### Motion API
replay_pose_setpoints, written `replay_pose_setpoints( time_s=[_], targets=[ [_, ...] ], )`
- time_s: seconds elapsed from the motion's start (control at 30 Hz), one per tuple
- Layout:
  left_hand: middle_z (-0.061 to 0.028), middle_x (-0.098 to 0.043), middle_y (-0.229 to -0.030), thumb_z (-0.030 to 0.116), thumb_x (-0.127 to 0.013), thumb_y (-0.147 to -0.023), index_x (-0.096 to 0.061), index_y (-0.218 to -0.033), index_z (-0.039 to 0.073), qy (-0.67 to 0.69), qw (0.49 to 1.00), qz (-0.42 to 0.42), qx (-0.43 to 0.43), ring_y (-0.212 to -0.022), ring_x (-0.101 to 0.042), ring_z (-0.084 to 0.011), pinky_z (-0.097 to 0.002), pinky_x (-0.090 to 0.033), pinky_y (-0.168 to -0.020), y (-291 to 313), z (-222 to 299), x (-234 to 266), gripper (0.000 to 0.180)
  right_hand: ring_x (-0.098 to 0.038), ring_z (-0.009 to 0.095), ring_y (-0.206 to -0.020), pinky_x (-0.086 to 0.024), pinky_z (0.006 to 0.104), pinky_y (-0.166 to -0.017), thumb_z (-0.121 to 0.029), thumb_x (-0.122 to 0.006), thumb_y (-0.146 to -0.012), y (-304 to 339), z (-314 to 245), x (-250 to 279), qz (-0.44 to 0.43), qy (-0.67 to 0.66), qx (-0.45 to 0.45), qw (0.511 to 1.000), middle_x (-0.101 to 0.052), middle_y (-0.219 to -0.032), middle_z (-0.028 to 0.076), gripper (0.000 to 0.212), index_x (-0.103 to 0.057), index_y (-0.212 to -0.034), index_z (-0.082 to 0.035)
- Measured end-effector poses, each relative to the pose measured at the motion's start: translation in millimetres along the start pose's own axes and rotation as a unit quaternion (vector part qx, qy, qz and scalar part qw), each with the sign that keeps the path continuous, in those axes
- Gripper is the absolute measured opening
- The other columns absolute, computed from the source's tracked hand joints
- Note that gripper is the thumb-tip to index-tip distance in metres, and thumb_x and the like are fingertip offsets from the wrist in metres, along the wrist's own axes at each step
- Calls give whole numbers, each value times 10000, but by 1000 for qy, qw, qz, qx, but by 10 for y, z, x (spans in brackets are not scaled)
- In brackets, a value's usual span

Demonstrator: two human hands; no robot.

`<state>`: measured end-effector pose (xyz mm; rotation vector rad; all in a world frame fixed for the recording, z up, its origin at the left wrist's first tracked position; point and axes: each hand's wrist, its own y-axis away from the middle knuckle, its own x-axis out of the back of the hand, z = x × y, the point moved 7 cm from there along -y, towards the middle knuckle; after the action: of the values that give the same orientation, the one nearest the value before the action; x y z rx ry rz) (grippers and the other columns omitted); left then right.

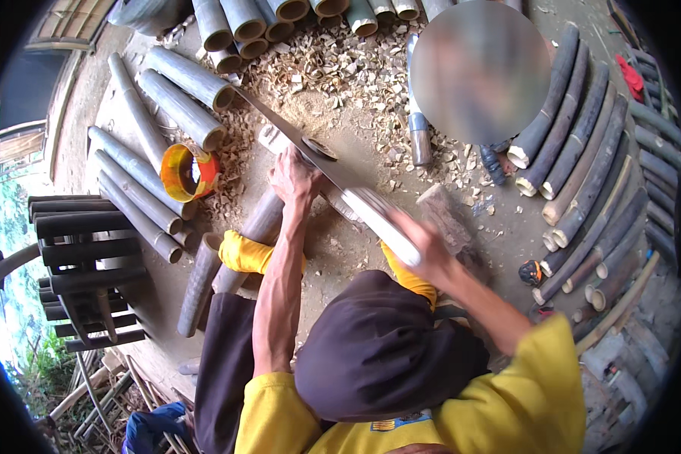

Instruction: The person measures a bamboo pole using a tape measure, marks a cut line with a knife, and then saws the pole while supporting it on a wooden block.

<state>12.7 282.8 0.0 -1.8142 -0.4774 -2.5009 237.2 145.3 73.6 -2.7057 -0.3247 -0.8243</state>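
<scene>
My right hand (424, 240) is closed round the pale handle (382, 225) of a handsaw, slightly blurred by motion. The saw's long blade (268, 113) slants away to the far left, across the end of a dark bamboo tube (259, 221). Just behind the blade, my left hand (295, 178) presses down with its fingers curled over the tube. A light wooden block (271, 139) shows beneath the tube's far end. My feet, in yellow footwear (246, 253), stand on either side, the left one against the tube. Part of the cut is hidden by the blade and hand.
Cut bamboo tubes (178, 110) lie at the left beside an orange-yellow open container (187, 172). Wood chips (310, 68) cover the ground ahead. Curved bamboo lengths (575, 125) line the right. A blurred person (480, 72) is at the far right; a rough log (440, 216) lies nearer.
</scene>
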Motion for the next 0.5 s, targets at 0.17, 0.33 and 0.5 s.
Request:
replay_pose_setpoints(
  time_s=[0.17, 0.33, 0.5],
  targets=[
    [-96, -611, -1083, 444, -710, -649, -522, -1188, 142, 14, 1000, 14, -12, -1099, -540, -269, -481, -380, -910, -5, -323, -177, 646, -675, 331, -757, -541, 362, -644, -39, -699, -679, 108, -132, 0, -38, -10, -79, 996, -656, -892, 229, 548, -526, -1190, 56],
    [-78, -613, -1099, 375, -773, -609, -509, -1181, 150, -10, 999, 19, 26, -1098, -544, -252, -469, -402, -884, 72, -114, 50, 669, -673, 357, -858, -552, 392, -752, -3, -618, -770, 1080, -499, 875, -54, 6, -99, 994, -641, -978, 276, 318, -572, -1045, 151],
    [-53, -623, -1062, 349, -794, -605, -521, -1152, 145, -19, 1000, 18, -15, -1076, -557, -238, -459, -405, -873, -19, -95, -116, 644, -662, 341, -713, -553, 401, -609, -47, -670, -695, -128, 153, -147, -24, -32, -50, 998, -649, -884, 235, 516, -527, -1188, 12]
  ],
)
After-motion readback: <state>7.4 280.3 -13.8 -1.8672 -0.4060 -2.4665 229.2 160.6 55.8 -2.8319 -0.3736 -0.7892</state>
